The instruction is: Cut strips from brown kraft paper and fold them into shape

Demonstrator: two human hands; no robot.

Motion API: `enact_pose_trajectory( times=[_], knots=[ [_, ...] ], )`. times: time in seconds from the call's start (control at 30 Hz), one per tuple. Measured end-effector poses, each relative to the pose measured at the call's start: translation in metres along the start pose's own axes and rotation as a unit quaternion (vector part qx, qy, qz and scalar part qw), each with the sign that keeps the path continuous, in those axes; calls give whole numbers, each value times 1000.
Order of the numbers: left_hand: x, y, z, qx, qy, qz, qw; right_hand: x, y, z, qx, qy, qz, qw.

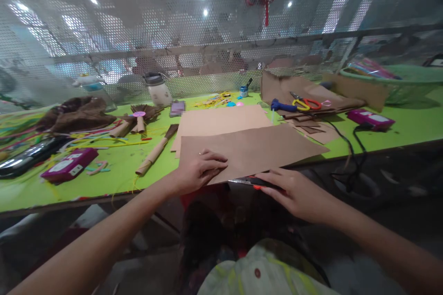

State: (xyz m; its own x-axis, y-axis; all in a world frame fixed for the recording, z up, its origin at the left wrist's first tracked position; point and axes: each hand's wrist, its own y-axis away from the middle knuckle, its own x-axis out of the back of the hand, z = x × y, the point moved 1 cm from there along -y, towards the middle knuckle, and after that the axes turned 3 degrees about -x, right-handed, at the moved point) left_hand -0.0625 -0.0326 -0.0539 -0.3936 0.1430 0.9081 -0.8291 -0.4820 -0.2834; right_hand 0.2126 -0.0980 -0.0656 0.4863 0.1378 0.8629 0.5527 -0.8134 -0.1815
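A brown sheet of paper (256, 147) lies along the front edge of the green table, its lower edge hanging a little past it. My left hand (202, 168) rests on the sheet's left part, fingers lying on the paper and holding nothing. In my right hand (290, 189), just off the sheet's near edge, is a black and red utility knife (247, 181). Its thin blade points left and meets the paper's lower edge. Beneath and behind this sheet lie lighter tan sheets (221, 117).
Scissors (304, 103), a blue glue gun (282, 105) and folded brown paper (308, 87) lie at right, near a purple box (370, 120). Rolled paper pieces (154, 154) and another purple box (70, 164) are at left. Behind stands a perforated screen (207, 46).
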Motion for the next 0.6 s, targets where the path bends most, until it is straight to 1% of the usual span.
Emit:
enact_pose_trajectory(
  times=[0.13, 0.37, 0.6],
  knots=[
    [-1, 1, 0, 4, -5, -3, 1000, -3, -3, -4, -6, 3, -10, 1000],
    [-1, 0, 2, 3, -17, -4, 1000, -6, -3, -11, -1, 3, 14, 1000],
    [-2, 1, 0, 3, -16, -4, 1000, -12, -7, -17, 5, -1, 20, 1000]
  ],
)
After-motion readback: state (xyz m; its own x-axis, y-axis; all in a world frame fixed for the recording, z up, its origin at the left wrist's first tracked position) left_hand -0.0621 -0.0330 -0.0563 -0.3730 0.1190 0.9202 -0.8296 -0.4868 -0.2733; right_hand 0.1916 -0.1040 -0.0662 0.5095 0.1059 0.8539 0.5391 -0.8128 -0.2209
